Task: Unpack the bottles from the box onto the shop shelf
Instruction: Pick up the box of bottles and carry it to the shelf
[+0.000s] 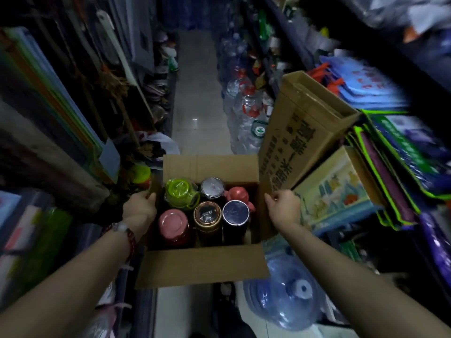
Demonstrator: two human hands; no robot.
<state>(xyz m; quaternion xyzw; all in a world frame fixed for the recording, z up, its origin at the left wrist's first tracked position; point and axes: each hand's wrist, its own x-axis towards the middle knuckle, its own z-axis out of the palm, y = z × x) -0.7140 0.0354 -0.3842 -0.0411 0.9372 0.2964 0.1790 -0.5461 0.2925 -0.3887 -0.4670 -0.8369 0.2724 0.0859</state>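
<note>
An open cardboard box is carried in front of me in a narrow shop aisle. My left hand grips its left side flap and my right hand grips its right side flap. Several bottles stand upright inside: a green-lidded one, a silver-capped one, a coral pink one, a pink-lidded one, a bronze-capped one and a dark one with a silver rim.
Shelves line both sides. On the right are a tall cardboard carton, a picture box and stacked folded bags. Clear water jugs stand along the right floor and a blue jug lies low right. The tiled aisle floor runs ahead.
</note>
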